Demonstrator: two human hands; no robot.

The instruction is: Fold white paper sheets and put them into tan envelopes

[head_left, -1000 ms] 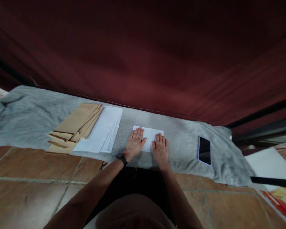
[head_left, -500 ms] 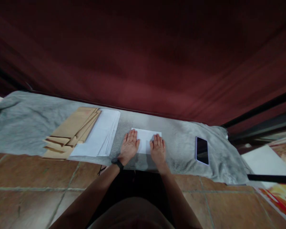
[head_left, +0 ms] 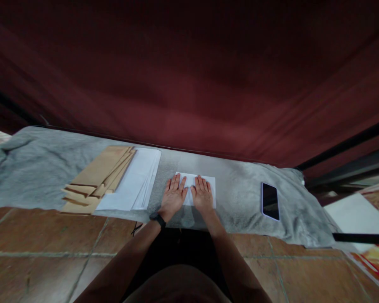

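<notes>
A small white sheet of paper [head_left: 211, 182], perhaps folded, lies flat on the grey cloth in front of me. My left hand [head_left: 173, 195] rests palm down across its left edge, fingers stretched out. On the middle and right part of the sheet lies my right hand [head_left: 202, 193], also flat with fingers extended. The two hands are close together, thumbs nearly meeting. Neither grasps anything. A dark watch [head_left: 158, 219] is on the left wrist. What is under the palms is hidden.
To the left lie a stack of white paper sheets [head_left: 126, 191] and several brown paper envelopes [head_left: 97, 168]. A phone [head_left: 270, 201] with a lilac edge rests at the right on the grey cloth [head_left: 236, 198]. A dark red fabric [head_left: 189, 105] rises behind. Tiled floor [head_left: 50, 235] shows in front.
My right hand has slid left across the paper, closer to my left hand, uncovering the sheet's right edge. My left hand stays flat at the left edge. The view has shifted slightly.
</notes>
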